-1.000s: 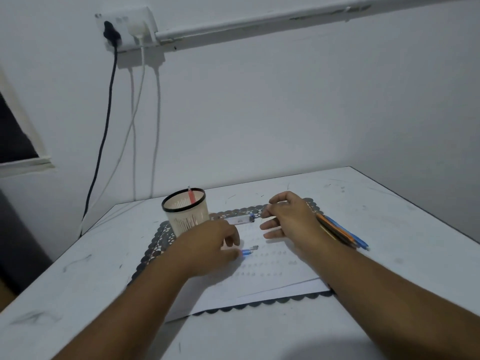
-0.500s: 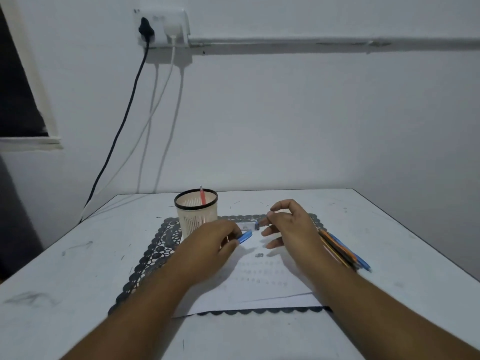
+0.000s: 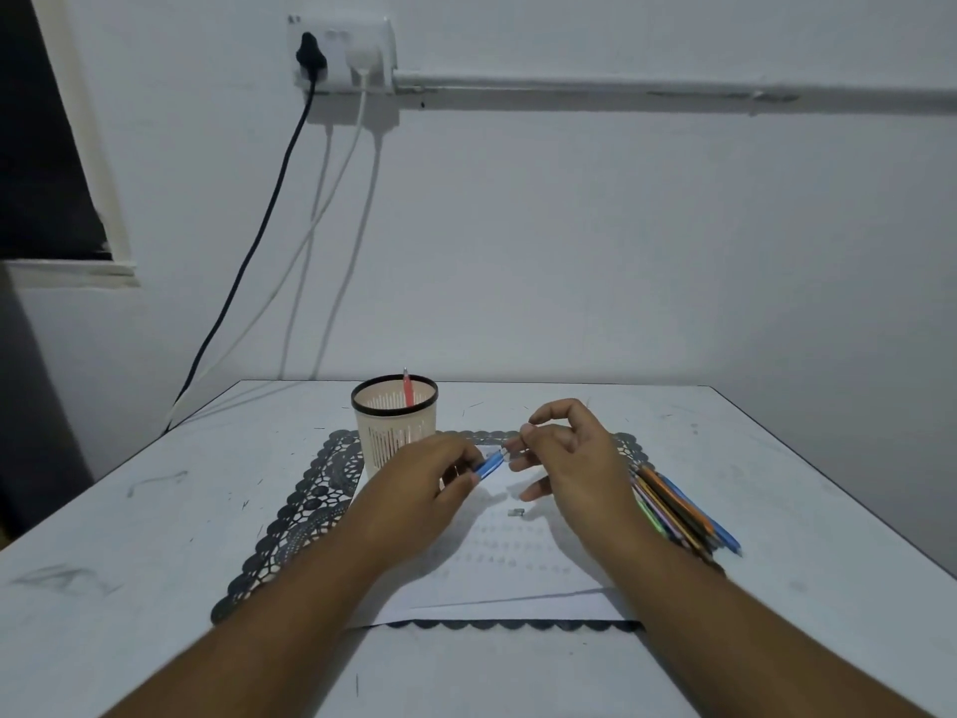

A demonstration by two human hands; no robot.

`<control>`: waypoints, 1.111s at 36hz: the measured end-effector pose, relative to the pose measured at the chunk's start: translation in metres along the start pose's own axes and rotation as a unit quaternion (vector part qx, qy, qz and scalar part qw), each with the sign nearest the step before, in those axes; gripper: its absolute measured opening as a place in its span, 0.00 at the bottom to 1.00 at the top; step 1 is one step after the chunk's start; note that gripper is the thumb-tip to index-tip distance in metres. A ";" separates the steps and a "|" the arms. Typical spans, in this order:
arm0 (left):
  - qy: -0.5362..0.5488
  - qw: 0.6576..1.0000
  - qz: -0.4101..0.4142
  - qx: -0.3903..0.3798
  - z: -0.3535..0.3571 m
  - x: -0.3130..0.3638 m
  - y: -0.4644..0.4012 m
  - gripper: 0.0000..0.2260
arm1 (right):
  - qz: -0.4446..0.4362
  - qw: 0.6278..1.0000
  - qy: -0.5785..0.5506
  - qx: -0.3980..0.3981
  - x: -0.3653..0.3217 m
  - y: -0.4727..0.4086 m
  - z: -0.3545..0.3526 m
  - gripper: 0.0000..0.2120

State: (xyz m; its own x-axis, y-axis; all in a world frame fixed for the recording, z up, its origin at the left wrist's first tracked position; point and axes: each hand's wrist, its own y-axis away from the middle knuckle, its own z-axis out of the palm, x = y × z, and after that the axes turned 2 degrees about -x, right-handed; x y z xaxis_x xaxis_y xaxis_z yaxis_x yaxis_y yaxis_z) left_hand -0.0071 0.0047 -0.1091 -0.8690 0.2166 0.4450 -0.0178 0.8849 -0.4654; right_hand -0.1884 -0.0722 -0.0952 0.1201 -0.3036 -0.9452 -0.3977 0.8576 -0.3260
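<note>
My left hand [image 3: 419, 489] grips a short blue pen piece [image 3: 489, 465] above a sheet of white paper [image 3: 497, 567]. My right hand [image 3: 564, 453] meets it from the right and pinches the pale end of that piece between thumb and forefinger. A tiny grey part [image 3: 516, 513] lies on the paper below both hands. Whatever lies on the paper behind the hands is hidden.
A cream pen holder [image 3: 394, 424] with a black rim and one red pen [image 3: 408, 388] stands on a dark lace mat [image 3: 295, 515]. A bundle of coloured pencils and pens [image 3: 683, 510] lies right of my right wrist. Cables hang from a wall socket [image 3: 342, 54] behind the white table [image 3: 129, 536].
My left hand lifted the blue piece off the paper and brought it up to my right hand's fingertips. The small grey part stayed on the paper. The camera tilted upward.
</note>
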 end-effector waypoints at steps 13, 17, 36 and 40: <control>0.002 1.000 0.013 0.006 0.002 -0.001 0.001 0.06 | -0.009 1.000 -0.003 0.000 0.003 0.003 0.005 0.03; 0.003 1.000 0.017 0.013 0.002 -0.001 0.001 0.04 | -0.015 1.000 -0.005 -0.001 0.004 0.004 0.005 0.04; 0.009 0.999 0.014 0.033 0.002 -0.003 0.000 0.04 | -0.111 0.974 0.197 -0.016 0.015 -0.002 -0.006 0.05; 0.015 0.999 0.003 0.045 0.000 -0.004 0.001 0.04 | -0.100 0.966 0.240 -0.010 0.017 -0.007 -0.012 0.05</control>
State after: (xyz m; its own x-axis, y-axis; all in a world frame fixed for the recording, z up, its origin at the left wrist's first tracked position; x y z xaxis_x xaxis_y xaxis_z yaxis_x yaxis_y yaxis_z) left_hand -0.0041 0.0045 -0.1114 -0.8542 0.2352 0.4637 -0.0585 0.8428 -0.5351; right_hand -0.1944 -0.0884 -0.1083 -0.2370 -0.6242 -0.7445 -0.4276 0.7551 -0.4970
